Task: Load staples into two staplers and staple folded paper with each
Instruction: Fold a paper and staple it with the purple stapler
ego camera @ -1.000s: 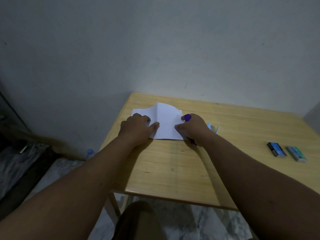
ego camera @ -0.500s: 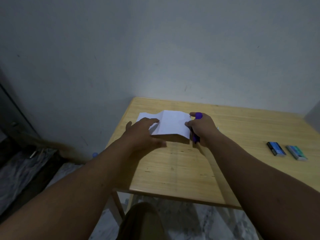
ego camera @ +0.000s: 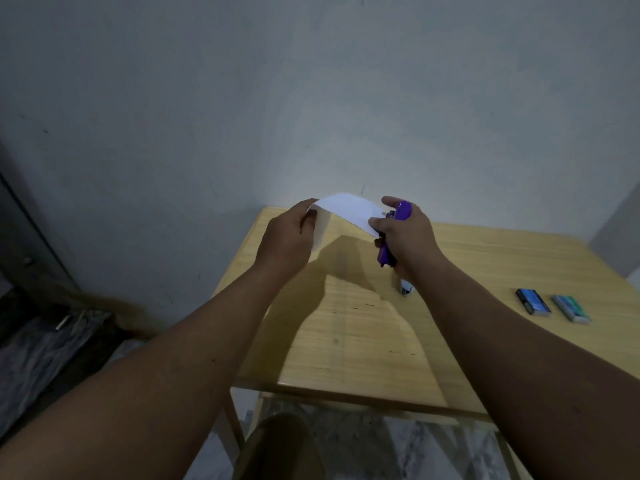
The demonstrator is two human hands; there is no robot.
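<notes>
Left hand (ego camera: 289, 233) pinching one end of the white folded paper (ego camera: 346, 211) above the wooden table (ego camera: 363, 341), right hand (ego camera: 407, 233) gripping the purple stapler (ego camera: 401, 213) at the other end.

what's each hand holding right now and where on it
Left hand pinches the folded paper at its left end. Right hand grips the purple stapler around its body, at the paper's right end.

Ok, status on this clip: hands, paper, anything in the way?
Left hand grips paper, lifted off table. Right hand holds purple stapler at paper's edge. Nothing in the way.
</notes>
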